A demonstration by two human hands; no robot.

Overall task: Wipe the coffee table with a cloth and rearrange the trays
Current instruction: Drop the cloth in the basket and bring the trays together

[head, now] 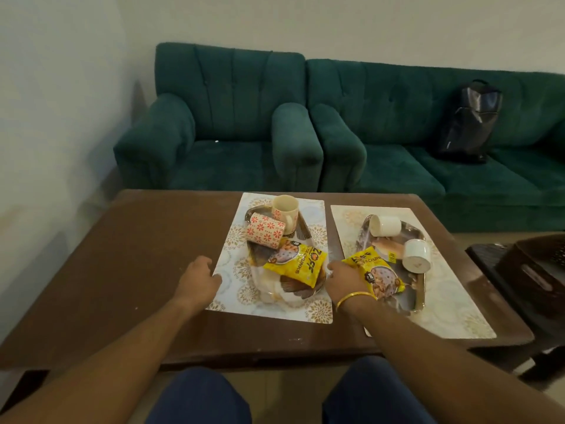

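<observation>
Two rectangular patterned placemats lie side by side on the brown coffee table (128,255), each under a shiny metal tray. On the left tray (275,289) sit two floral-printed mugs (276,223), one tipped on its side, and a crinkled yellow snack packet (301,264). On the right tray (409,289) lie two plain white cups (400,240) on their sides and a second yellow packet (374,272). The left hand (200,280) curls loosely over the left edge of the left placemat (312,307), fingers bent and touching it. The right hand (344,280), with a gold bangle (356,298) at the wrist, rests half-closed between the mats, at the left mat's right edge; whether it grips is unclear.
</observation>
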